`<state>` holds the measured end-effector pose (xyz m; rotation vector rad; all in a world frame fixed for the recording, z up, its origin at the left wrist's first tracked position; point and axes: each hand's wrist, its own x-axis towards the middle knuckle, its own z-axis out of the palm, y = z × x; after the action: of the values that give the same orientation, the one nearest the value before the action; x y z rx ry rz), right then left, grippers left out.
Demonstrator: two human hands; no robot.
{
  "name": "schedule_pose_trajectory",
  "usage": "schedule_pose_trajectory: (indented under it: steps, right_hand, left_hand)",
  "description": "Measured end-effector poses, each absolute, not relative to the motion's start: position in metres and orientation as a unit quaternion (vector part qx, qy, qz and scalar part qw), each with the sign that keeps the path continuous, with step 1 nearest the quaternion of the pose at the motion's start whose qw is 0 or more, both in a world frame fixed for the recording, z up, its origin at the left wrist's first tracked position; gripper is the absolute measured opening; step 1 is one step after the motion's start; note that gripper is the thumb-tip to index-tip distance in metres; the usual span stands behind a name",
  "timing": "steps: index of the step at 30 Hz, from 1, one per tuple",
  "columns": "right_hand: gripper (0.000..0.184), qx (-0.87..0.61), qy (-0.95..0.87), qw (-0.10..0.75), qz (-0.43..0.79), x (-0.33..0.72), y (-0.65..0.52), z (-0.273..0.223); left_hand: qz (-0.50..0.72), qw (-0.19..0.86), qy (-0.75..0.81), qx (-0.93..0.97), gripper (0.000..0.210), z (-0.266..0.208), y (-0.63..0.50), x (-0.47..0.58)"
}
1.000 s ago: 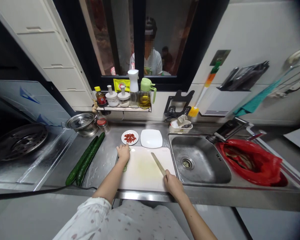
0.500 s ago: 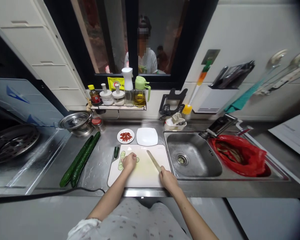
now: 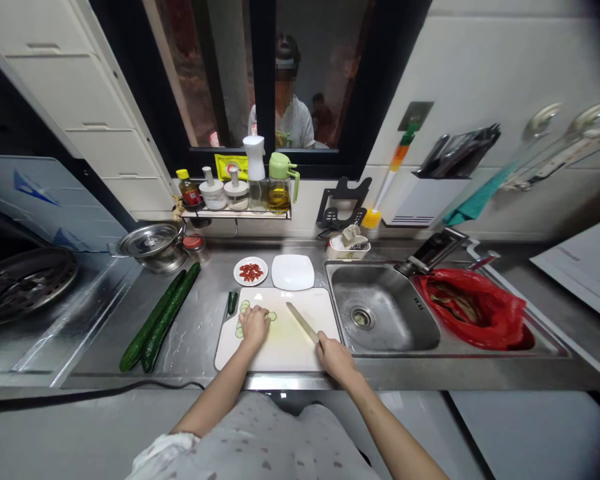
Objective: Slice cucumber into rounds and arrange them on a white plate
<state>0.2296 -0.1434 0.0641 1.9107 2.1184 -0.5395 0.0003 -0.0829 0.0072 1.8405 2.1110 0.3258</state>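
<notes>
My right hand (image 3: 335, 355) grips a kitchen knife (image 3: 301, 322) by its handle, with the blade slanting to the upper left over the white cutting board (image 3: 285, 357). On the left part of the board my left hand (image 3: 255, 327) rests over cucumber slices (image 3: 239, 331), its fingers slightly bent and apart. More slices show beyond its fingertips, and a single cucumber slice (image 3: 273, 316) lies just right of them. What is under the palm is hidden. Two dark green cucumber end pieces (image 3: 233, 303) lie at the board's upper left corner.
Two whole cucumbers (image 3: 165, 327) lie on the counter at left. Behind the board stand a plate of chopped red chilli (image 3: 239, 262) and a white square plate (image 3: 293, 272). To the right are the sink (image 3: 390, 333) and a red plastic bag (image 3: 500, 317). A lidded pot (image 3: 153, 247) stands back left.
My left hand has shifted slightly left and its fingers have come down over the slices. The single slice beside it shows more. The knife has barely moved in my right hand.
</notes>
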Motion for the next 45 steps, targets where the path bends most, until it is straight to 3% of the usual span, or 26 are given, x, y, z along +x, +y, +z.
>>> schedule_pose_trajectory:
  steps: [45]
  right_hand:
    - [0.027, 0.568, 0.778, 0.180, -0.201, 0.222, -0.140, 0.078]
  left_hand:
    - [0.113, 0.172, 0.739, 0.641, 0.021, 0.012, -0.085, -0.003]
